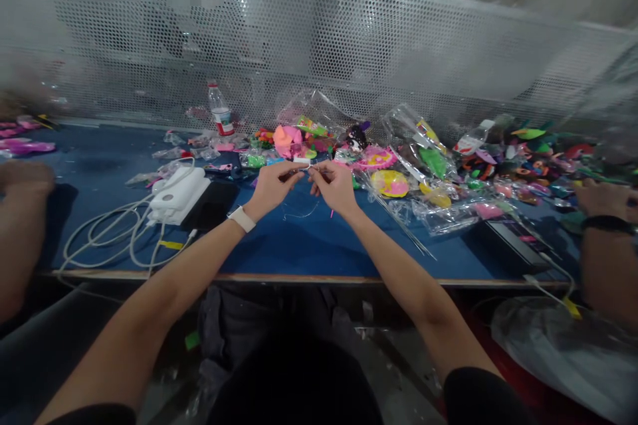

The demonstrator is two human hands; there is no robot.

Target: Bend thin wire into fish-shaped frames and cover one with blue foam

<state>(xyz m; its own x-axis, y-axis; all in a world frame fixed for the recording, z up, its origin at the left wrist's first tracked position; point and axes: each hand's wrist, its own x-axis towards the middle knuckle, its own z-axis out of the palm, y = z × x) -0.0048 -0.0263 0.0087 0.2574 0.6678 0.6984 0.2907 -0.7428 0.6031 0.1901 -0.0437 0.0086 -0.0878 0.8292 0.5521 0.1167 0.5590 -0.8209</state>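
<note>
Above the middle of the blue table, my left hand [273, 187] and my right hand [335, 187] meet, thumbs and fingers pinched. A small, thin piece [310, 166] spans the fingertips, too small to name. Just behind the left fingers shows a small white object [301, 161]. A fine clear strand [304, 216] curves over the table below my hands; whether it joins the piece I hold, I cannot tell. My left wrist wears a pale watch band [242, 218]. A thin pink stick [332, 213] shows under my right hand.
Colourful plastic pieces and wrappers [433, 163] pile along the back, including a yellow-and-pink disc [390, 183]. Thin rods [406, 229] lie at right. A white power bank [180, 196] with cables and a black phone [210, 206] sit left. Other people's arms [22, 212] flank both sides.
</note>
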